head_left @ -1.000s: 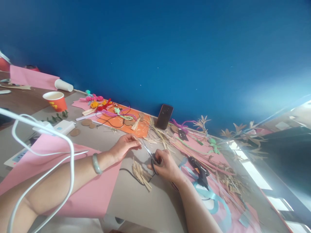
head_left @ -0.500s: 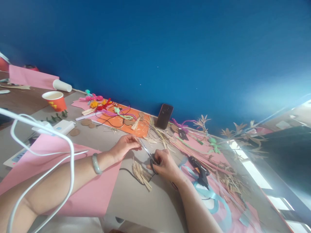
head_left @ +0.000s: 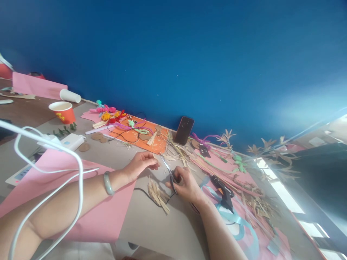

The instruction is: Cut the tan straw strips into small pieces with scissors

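Scissors [head_left: 168,168] with black handles and slim metal blades are gripped in my right hand [head_left: 185,184], blades pointing up and left. My left hand [head_left: 143,164], with a pale green bangle [head_left: 108,183] on its wrist, hovers just left of the blade tips. Its thumb and fingers are drawn together; whatever may be between them is too small to make out. Under the two hands, on the grey table, lies a tied bundle of straw-coloured strips [head_left: 157,195] with a dark cord [head_left: 142,192] beside it.
A phone [head_left: 184,130] leans against the blue wall [head_left: 173,65]. A black glue gun [head_left: 225,193] and blue ribbon [head_left: 238,218] lie at the right. Pink paper [head_left: 100,220] is under my left arm, and a white cable [head_left: 79,180] loops in front. A paper cup [head_left: 66,115] stands at left.
The scissors have moved slightly right, away from my left fingers, and the blade tips now stand apart from them. My left hand has stayed nearly in place.
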Motion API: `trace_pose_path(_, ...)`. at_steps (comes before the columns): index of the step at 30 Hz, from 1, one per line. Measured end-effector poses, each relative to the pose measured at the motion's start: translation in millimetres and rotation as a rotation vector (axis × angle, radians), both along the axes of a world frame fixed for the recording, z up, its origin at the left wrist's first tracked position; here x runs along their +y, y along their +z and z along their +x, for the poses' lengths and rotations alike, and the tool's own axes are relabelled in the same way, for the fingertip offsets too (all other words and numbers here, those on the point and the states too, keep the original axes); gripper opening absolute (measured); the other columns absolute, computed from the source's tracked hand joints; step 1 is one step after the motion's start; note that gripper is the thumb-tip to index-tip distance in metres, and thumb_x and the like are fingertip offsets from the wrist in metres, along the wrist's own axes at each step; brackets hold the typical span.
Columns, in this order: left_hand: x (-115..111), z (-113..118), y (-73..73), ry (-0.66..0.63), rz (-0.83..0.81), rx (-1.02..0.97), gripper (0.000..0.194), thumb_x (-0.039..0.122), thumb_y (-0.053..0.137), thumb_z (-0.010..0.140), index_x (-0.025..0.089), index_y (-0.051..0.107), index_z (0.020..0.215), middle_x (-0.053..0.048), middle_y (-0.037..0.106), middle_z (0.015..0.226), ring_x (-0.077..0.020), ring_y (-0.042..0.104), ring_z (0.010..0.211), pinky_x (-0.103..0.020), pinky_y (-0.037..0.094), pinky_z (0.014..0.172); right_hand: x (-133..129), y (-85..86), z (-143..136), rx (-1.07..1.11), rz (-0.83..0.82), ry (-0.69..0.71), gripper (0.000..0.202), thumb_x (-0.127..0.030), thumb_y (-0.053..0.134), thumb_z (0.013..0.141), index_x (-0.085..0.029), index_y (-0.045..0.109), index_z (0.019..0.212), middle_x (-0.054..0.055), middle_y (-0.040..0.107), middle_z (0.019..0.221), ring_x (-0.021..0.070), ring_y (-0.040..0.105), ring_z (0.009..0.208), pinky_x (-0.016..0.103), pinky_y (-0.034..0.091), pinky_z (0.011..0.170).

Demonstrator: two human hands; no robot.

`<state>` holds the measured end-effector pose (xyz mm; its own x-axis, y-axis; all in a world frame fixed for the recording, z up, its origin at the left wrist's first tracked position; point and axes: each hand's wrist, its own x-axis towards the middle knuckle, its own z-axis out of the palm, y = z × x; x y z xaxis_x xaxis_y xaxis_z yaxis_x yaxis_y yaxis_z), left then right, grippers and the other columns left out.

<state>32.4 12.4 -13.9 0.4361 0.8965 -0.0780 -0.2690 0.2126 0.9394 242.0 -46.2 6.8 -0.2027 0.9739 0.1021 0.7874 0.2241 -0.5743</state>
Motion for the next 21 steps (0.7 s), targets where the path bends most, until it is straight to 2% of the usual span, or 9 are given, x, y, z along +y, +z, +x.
trace_pose_path(3, -0.9, -0.3, 0.7, -0.014, 0.090, 0.086, 0.015, 0.026, 0.060, 0.076, 0.013, 0.061, 0.068, -0.004, 0.068, 0.068, -0.0141, 0.063, 0.065, -0.027, 0.047, 0.069, 0.3, 1.1, -0.6, -0.003, 0.023, -0.016, 0.034, -0.039, 0.071, 0.064, -0.021, 0.043, 0.060, -0.002, 0.051, 0.059, 0.0155, 0.045, 0.065, 0.028, 0.038, 0.064)
trace_pose_path(6, -3.9, -1.2, 1.9, -0.070, 0.250, 0.212, 0.019, 0.024, 0.052, 0.080, 0.014, 0.061, 0.067, -0.003, 0.066, 0.067, -0.0144, 0.061, 0.068, -0.027, 0.046, 0.072, 4.2, -0.7, 4.7, 0.058, 0.136, -0.156, 0.034, -0.044, 0.068, 0.068, -0.021, 0.045, 0.060, -0.002, 0.053, 0.059, 0.0157, 0.047, 0.065, 0.027, 0.038, 0.062)
trace_pose_path(10, -10.7, -0.4, -1.4, -0.172, 0.615, 0.414, 0.015, 0.018, 0.051, 0.077, 0.016, 0.059, 0.065, -0.003, 0.065, 0.074, -0.0155, 0.059, 0.076, -0.027, 0.043, 0.076, 12.2, -0.8, 21.2, 0.198, 0.233, -0.446, 0.033, -0.047, 0.061, 0.073, -0.019, 0.051, 0.059, -0.001, 0.056, 0.058, 0.0136, 0.049, 0.058, 0.026, 0.038, 0.059)
trace_pose_path(13, -14.6, 1.5, -7.3, -0.192, 0.880, 0.564, 0.011, 0.013, 0.057, 0.070, 0.016, 0.057, 0.060, -0.002, 0.065, 0.077, -0.0162, 0.058, 0.080, -0.031, 0.039, 0.087, 17.1, -0.9, 37.2, 0.187, 0.207, -0.522, 0.030, -0.046, 0.060, 0.071, -0.018, 0.058, 0.060, 0.001, 0.059, 0.059, 0.0150, 0.051, 0.058, 0.026, 0.038, 0.059)
trace_pose_path(18, -14.7, 1.7, -15.3, -0.164, 0.974, 0.710, 0.010, 0.011, 0.060, 0.066, 0.017, 0.055, 0.059, -0.002, 0.063, 0.076, -0.0169, 0.058, 0.081, -0.034, 0.035, 0.091, 23.5, -10.7, 60.9, 0.020, 0.196, -0.578, 0.017, -0.035, 0.059, 0.062, -0.020, 0.053, 0.060, 0.000, 0.058, 0.060, 0.0154, 0.049, 0.058, 0.026, 0.035, 0.059)
trace_pose_path(21, -14.1, 1.6, -17.2, -0.176, 0.977, 0.697, 0.009, 0.010, 0.058, 0.069, 0.018, 0.060, 0.074, -0.003, 0.065, 0.082, -0.0176, 0.058, 0.086, -0.032, 0.037, 0.088, 28.2, -20.3, 67.6, -0.042, 0.169, -0.576, 0.014, -0.031, 0.057, 0.059, -0.021, 0.049, 0.062, 0.001, 0.059, 0.063, 0.0163, 0.049, 0.060, 0.027, 0.034, 0.060)
